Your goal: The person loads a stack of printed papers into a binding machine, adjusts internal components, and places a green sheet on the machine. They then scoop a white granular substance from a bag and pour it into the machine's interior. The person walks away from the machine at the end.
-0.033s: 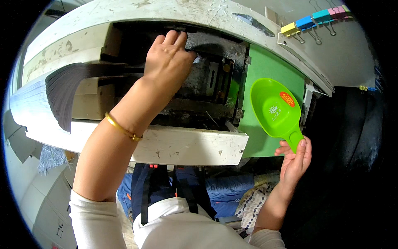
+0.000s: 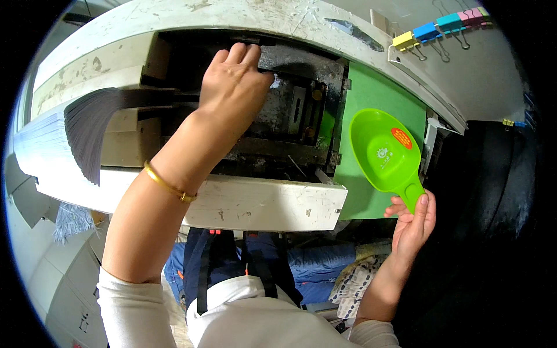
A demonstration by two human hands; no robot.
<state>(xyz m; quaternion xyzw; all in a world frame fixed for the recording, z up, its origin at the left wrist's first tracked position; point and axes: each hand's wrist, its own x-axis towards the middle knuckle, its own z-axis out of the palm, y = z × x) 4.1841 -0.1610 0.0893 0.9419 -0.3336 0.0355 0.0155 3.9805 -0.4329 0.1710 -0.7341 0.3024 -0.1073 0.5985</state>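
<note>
My right hand [image 2: 413, 223] grips a bright green plastic scoop [image 2: 380, 153] by its short handle, thumb on top. The scoop's hollow faces up and looks bare inside, with a red oval sticker and a small white print. It is over a green sheet [image 2: 362, 87] on the right of the machine. My left hand [image 2: 235, 81], with a gold bangle [image 2: 168, 184] on the forearm, reaches into the dark, grimy recess [image 2: 278, 104] of the machine. Its fingers are curled at the recess's far edge; the fingertips are hidden, so what they hold cannot be made out.
A fanned stack of dark-edged sheets [image 2: 87, 133] curves out at the left of the recess. A white front panel [image 2: 267, 203] runs along the near side. Coloured binder clips [image 2: 426, 32] hang at the upper right. Folded blue cloth [image 2: 322, 264] lies below the panel.
My left hand and forearm have shifted very slightly to the left. The right hand and the scoop have barely moved.
</note>
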